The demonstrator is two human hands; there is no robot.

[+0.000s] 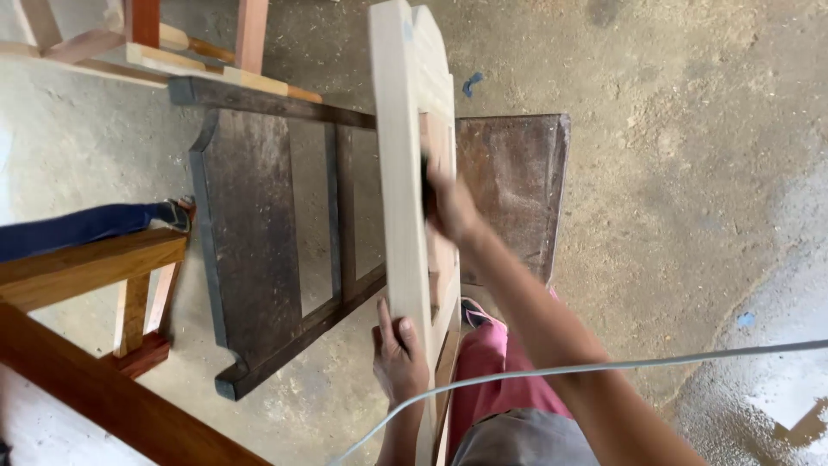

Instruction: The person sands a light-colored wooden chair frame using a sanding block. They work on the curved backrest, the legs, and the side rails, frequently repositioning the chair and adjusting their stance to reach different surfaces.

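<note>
Fingers (398,332) of the left hand (399,362) are wrapped over the near edge of a pale wooden frame (398,173), which stands on edge over a dark wooden frame (250,250) lying on the concrete floor (690,173). The right hand (448,207) presses something dark against the pale frame's inner side; whether those fingers are curled or flat cannot be told. Stiff and probably fairly heavy, the pale frame looks dry and unslippery, best gripped along its long rails. A grey cable (604,367) crosses the right forearm.
</note>
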